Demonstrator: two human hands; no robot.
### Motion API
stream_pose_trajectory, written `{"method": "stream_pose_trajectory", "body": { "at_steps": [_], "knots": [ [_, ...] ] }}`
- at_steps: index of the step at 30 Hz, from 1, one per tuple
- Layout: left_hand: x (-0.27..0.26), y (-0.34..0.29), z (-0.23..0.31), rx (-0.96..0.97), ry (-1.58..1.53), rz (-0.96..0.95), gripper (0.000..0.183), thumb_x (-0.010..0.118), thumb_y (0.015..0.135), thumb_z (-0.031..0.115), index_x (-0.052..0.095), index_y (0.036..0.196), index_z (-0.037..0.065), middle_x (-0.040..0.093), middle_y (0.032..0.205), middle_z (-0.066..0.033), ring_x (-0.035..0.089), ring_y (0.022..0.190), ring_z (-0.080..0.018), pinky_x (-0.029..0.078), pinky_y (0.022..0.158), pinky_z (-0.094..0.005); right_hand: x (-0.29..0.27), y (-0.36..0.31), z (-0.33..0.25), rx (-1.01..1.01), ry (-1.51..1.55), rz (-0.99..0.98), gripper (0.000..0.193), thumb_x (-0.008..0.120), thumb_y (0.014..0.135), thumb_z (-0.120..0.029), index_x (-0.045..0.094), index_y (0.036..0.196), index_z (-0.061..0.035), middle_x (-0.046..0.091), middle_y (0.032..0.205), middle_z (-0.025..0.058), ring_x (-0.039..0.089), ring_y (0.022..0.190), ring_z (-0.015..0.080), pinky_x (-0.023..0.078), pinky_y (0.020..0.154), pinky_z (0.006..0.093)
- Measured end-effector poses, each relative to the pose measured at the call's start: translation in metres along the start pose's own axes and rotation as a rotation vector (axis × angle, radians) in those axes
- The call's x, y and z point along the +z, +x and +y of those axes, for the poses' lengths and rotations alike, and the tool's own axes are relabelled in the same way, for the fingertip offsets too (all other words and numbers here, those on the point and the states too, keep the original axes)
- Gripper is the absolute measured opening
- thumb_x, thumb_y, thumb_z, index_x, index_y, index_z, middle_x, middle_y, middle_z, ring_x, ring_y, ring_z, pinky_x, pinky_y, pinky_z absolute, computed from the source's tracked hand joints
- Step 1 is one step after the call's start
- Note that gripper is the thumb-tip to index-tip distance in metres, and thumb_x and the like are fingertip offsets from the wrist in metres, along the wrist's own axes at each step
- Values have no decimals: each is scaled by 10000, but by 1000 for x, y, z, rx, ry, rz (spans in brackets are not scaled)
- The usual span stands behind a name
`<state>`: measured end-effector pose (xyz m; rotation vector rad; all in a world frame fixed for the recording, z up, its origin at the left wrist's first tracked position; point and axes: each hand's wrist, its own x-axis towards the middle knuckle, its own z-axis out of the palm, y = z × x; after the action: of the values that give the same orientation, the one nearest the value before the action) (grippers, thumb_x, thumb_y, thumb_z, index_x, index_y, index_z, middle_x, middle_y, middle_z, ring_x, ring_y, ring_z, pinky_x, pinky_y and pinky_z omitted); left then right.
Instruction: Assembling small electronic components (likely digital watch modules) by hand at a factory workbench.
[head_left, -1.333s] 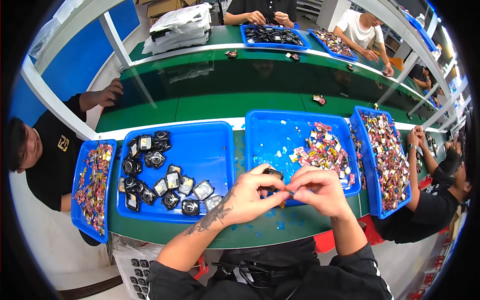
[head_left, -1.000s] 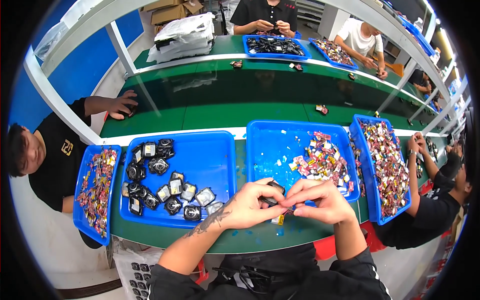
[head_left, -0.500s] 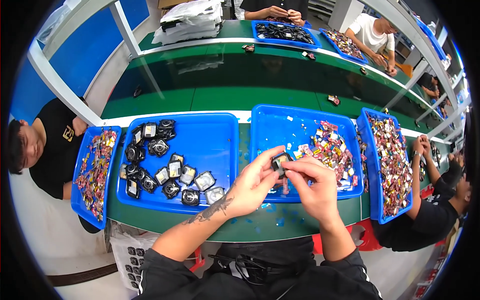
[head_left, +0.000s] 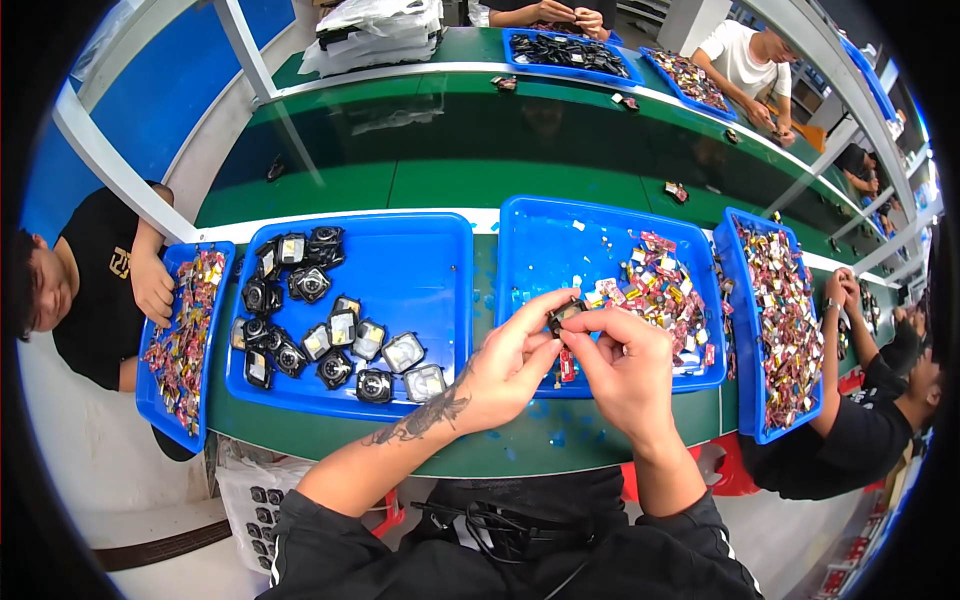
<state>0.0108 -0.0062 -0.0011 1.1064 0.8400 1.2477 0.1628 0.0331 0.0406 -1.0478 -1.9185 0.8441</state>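
Observation:
Both my hands meet over the front left part of a blue tray. Between them is a small black watch-like case with a lighter face. My left hand supports the case from its left side with fingers and thumb. The fingertips of my right hand pinch at its near right edge and hide part of it. Just below the case shows a small red piece; whether it hangs from the case or lies in the tray, I cannot tell. Pink, yellow and white small parts are heaped in this tray's right side.
To my left, another blue tray holds several black cases. Narrow trays full of small parts flank both. Beyond runs a green conveyor with scattered pieces. Co-workers sit left, right and across; the left one's hand is at a parts tray.
The case has tilted between my fingers, and my right fingertips have shifted slightly on it. The left co-worker's hand has come to the parts tray. Pieces on the conveyor have moved a little right.

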Motion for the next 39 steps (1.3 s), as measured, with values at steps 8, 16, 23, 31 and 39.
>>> {"method": "stream_pose_trajectory", "body": {
  "at_steps": [8, 16, 23, 31, 39],
  "knots": [
    [3, -2, -1, -19, 94, -7, 475, 431, 956, -53, 320, 1417, -37, 409, 1422, -158, 474, 1265, -213, 403, 1046, -332, -3, 3, -3, 84, -5, -41, 75, 722, 763, 1, 657, 800, -9, 602, 694, 0, 373, 518, 19, 276, 458, 210],
    [7, 2, 2, 138, -56, 26, 487, 429, 955, -51, 304, 1426, -37, 479, 1357, -186, 490, 1254, -226, 392, 1059, -342, -6, 2, 10, 82, 242, 46, 171, 725, 787, -9, 555, 814, -10, 570, 769, 36, 558, 684, 77, 486, 636, 238],
    [-7, 1, -1, 289, 378, 27, 355, 434, 940, -56, 516, 1284, -31, 559, 1240, -154, 562, 1153, -220, 414, 1015, -325, -12, -25, 10, 258, 432, -131, 134, 671, 857, 6, 630, 983, 24, 637, 889, 51, 626, 833, 97, 530, 714, 225],
    [-12, -3, 23, 194, 592, -122, 230, 646, 823, -28, 700, 1045, 1, 657, 1055, -148, 661, 938, -225, 528, 803, -303, -29, -17, 22, 347, 668, -340, 56, 544, 965, -62, 554, 945, -10, 565, 850, -6, 525, 742, 50, 439, 664, 209],
    [-10, -2, 21, 101, 667, -150, 148, 654, 845, 83, 681, 969, 7, 633, 860, -121, 646, 731, -250, 501, 618, -334, -47, 8, 13, 206, 111, -596, 180, 566, 951, -166, 563, 933, 13, 566, 737, 12, 516, 682, 72, 428, 607, 240]
  ]
}}
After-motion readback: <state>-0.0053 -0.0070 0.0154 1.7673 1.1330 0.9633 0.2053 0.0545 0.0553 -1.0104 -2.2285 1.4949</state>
